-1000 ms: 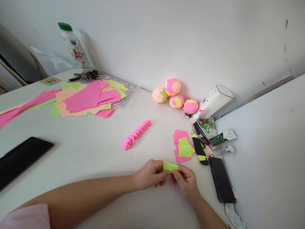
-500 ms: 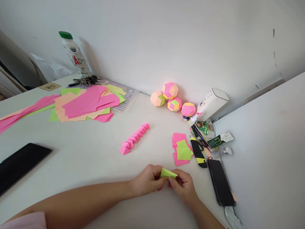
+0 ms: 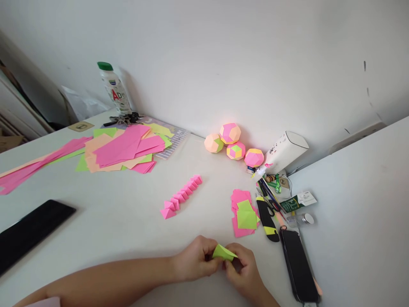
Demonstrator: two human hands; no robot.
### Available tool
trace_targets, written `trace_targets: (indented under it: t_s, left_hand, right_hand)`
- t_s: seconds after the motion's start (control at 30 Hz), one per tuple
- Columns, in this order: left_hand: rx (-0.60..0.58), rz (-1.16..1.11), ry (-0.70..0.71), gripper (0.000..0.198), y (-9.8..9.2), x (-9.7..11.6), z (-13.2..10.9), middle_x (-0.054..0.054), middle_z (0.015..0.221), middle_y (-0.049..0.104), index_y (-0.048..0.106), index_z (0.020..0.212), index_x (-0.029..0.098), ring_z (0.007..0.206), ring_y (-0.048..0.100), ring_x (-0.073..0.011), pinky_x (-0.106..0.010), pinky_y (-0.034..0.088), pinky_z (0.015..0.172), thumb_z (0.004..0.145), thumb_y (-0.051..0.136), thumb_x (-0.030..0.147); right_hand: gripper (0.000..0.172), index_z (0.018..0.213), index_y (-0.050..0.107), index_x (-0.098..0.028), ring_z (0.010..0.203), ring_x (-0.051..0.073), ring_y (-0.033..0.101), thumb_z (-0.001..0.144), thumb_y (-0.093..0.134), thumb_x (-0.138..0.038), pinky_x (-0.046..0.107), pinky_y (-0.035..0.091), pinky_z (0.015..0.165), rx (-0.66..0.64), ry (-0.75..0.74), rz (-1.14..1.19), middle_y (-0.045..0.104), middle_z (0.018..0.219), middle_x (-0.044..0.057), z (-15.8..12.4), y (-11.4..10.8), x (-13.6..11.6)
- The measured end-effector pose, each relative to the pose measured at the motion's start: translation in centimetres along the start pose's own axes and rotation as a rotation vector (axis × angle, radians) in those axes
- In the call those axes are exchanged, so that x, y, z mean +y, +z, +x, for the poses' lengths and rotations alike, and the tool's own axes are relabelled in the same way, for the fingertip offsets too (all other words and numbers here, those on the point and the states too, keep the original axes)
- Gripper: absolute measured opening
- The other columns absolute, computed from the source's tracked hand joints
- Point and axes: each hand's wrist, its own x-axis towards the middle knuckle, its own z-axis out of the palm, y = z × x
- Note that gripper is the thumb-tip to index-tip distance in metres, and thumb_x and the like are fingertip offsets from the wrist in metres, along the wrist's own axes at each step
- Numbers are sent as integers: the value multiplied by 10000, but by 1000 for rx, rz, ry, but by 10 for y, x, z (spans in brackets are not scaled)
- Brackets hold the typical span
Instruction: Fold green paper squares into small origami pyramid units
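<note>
Head view, lower centre of frame: left hand (image 3: 195,259) and right hand (image 3: 243,273) both pinch a folded green paper piece (image 3: 223,252) between closed fingertips, just above the white tabletop (image 3: 121,221). Further right: black phone (image 3: 298,270).

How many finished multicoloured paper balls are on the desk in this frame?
4, clustered by the wall: a peach-and-green ball leftmost, a pink ball raised behind, a yellow-green-pink ball in front, a pink ball with yellow band rightmost beside the white box. None seems hidden.
</note>
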Motion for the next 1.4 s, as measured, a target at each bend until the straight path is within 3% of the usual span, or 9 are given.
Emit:
trace_targets:
  t_s: [0.3,0.57,0.87,1.4]
  left_hand:
    - [38,19,33,102,-1,-1,0,55,514,431,571,624,123,473,329,-52,-176,241,423,674,485,102]
    - [15,-97,-67,116,-1,-1,0,45,492,510,630,726,114,413,406,-54,-168,302,403,712,530,170]
    - [124,-285,-97,237,1,-8,8,49,437,548,471,673,172,324,431,-63,-175,330,349,721,609,358]
    - [218,-503,-30,287,3,-6,10,66,382,481,446,656,189,401,498,-117,-195,360,343,703,640,395]
  right_hand:
    - [98,634,574,-177,580,171,554,712,525,-144,258,445,545,1,-9,26,593,636,43,-1,-3,2]
    - [82,656,573,-167,581,154,536,730,542,-150,252,431,547,-27,37,105,575,647,35,-1,-4,9]
    - [87,700,565,-151,473,119,493,739,597,-222,238,408,460,31,303,429,568,541,1,-2,-6,14]
    - [142,632,559,-151,442,108,526,706,630,-249,226,403,401,150,319,522,588,560,-9,0,-5,13]
